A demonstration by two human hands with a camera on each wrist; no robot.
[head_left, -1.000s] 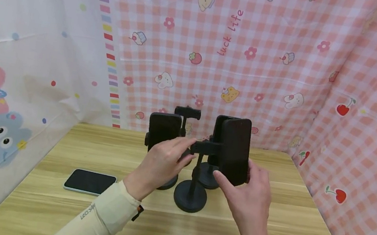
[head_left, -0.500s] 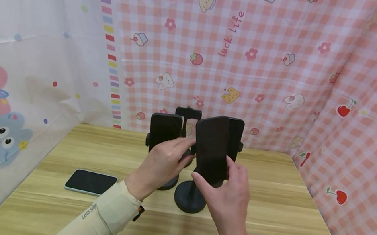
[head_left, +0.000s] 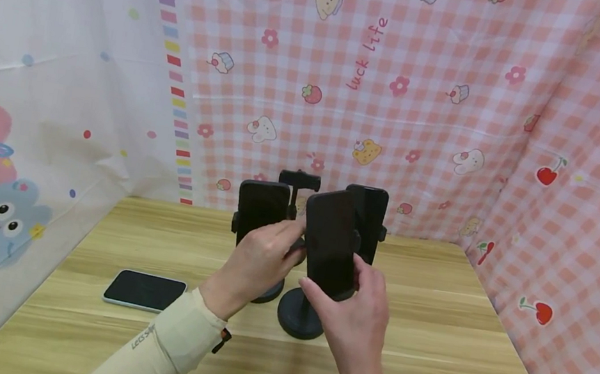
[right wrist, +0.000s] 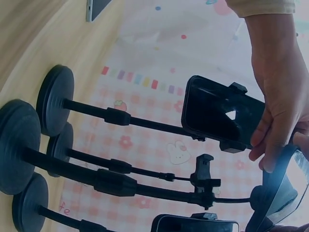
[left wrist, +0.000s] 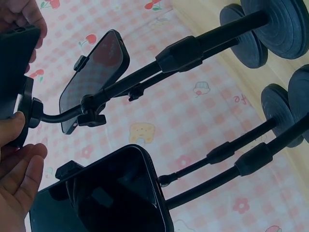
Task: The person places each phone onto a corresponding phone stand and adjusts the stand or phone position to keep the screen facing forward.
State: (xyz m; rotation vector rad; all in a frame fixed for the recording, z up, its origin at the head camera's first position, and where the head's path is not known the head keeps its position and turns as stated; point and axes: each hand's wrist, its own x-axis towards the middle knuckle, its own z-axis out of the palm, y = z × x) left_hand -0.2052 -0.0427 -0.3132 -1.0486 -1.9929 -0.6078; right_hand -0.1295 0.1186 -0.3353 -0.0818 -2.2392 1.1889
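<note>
nearest to us, cream sleeves point(head_left: 179, 330) reach in over the wooden table point(head_left: 453, 371), and a pale-edged flat phone point(head_left: 145, 290) lies screen up, well to the left of the front stand point(head_left: 299, 317). just to the right of the front stand we see the right hand point(head_left: 355, 321), partly curled, its thumb on one lower edge and its fingers at the other, gripping the black phone point(head_left: 329, 243). that phone is slightly tilted, above the front stand's round base and before its upper part. to the left of the front stand, the left hand point(head_left: 263, 253) has thumb and fingers bent close, pinching the stand's clamp point(left wrist: 27, 96) beside the phone. the meeting of clamp and phone shows poorly, so we cannot tell whether it grips.

beyond, to the left of the front stand, we see the left phone point(head_left: 263, 206) upright in the left stand point(head_left: 269, 292). behind the front stand and to its right, the right phone point(head_left: 373, 211) is held upright. farther back, behind the front stand and slightly left, the rear stand point(head_left: 300, 180) rises to a crosswise head. behind everything hangs pink checked cloth point(head_left: 443, 47).
</note>
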